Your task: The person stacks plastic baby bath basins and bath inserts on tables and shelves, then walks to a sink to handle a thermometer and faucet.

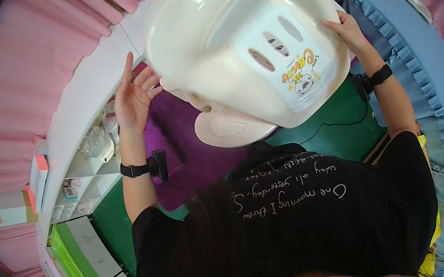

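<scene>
A cream moulded plastic child's seat (212,61), seemingly a small chair, is held up in front of me and tilted. Its pale panel has several oval slots and a cartoon sticker. A rounded flap (235,128) juts from its lower left. On the right side, my right hand (352,31) grips the rim, thumb over the edge and the other fingers mostly hidden behind. My left hand (136,102) is open beside the left edge, palm toward the seat and index finger pointing up. Its other fingertips come right up to the edge; whether they touch it I cannot tell.
Below the seat a purple mat (177,139) lies on a green floor (112,231). White shelving (88,167) with clear items runs along the left, with a green-and-grey cabinet (90,262) nearer. A blue frilled bed cover (411,41) stands right. Pink curtains (31,96) hang around.
</scene>
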A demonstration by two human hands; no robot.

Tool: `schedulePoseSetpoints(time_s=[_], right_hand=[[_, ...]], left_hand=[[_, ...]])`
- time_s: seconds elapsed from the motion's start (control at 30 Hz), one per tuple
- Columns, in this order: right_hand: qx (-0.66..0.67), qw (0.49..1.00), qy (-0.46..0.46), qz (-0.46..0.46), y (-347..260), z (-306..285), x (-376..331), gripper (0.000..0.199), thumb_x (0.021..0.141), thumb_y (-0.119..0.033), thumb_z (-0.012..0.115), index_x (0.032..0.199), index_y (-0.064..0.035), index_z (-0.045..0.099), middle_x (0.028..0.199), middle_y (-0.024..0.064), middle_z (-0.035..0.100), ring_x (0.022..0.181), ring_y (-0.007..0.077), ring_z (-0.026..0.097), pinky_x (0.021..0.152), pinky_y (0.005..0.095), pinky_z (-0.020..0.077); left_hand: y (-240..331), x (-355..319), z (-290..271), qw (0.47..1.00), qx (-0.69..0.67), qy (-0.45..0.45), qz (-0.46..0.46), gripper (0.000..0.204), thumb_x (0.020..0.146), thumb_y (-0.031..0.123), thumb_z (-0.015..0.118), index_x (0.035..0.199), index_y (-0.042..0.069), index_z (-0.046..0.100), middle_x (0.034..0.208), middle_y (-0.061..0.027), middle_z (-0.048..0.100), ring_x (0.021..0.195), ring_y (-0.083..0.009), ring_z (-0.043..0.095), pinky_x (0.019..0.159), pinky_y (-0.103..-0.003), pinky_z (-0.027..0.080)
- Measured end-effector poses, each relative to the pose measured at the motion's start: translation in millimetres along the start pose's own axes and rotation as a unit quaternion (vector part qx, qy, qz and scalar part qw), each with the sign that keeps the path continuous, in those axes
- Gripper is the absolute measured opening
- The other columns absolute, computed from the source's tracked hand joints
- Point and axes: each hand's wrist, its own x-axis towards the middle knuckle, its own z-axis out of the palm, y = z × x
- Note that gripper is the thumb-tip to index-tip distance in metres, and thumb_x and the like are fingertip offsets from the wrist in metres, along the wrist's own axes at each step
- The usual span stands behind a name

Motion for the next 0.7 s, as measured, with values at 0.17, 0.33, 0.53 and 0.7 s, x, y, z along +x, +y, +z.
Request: schedulePoseSetpoints(time_s=[0.17,0.33,0.53,0.7], right_hand=[[0.119,0.973,0.168,0.104,30,11,-6,0.045,0.082,-0.022,0.067,0.117,0.0030,0.052,0.103,0.0117,0.062,0.086,0.0174,0.062,0.073,0.0266,0.0504],[0.170,0.965,0.154,0.125,68,57,-19,0.042,0.082,-0.010,0.064,0.118,0.0036,0.047,0.106,0.0145,0.060,0.093,0.0230,0.061,0.075,0.0330,0.0541],[0.207,0.924,0.249,0.204,127,94,-30,0.041,0.082,-0.012,0.063,0.117,0.0042,0.048,0.104,0.0141,0.061,0.085,0.0240,0.063,0.070,0.0350,0.0552],[0.190,0.929,0.210,0.236,114,101,-44,0.037,0.089,-0.024,0.054,0.113,0.0032,0.049,0.099,0.0134,0.061,0.082,0.0227,0.064,0.067,0.0342,0.0552]], left_hand=[[-87,-15,-9,0.975,0.082,0.061,-0.198,0.066,0.091,0.038,0.043,0.143,0.009,0.014,0.133,-0.0212,0.042,0.118,-0.0298,0.046,0.095,-0.041,0.041],[-166,-14,14,0.933,0.110,0.019,-0.343,0.061,0.092,0.037,0.047,0.137,0.004,0.023,0.133,-0.0185,0.038,0.116,-0.0308,0.047,0.095,-0.044,0.041],[-186,14,-16,0.941,-0.147,0.087,-0.291,0.037,0.091,0.019,0.051,0.119,-0.001,0.037,0.118,-0.0164,0.049,0.102,-0.0305,0.057,0.082,-0.043,0.052],[-189,22,-28,0.935,-0.125,0.069,-0.326,0.047,0.089,0.019,0.054,0.127,0.002,0.030,0.121,-0.0160,0.048,0.102,-0.0295,0.058,0.082,-0.039,0.052]])
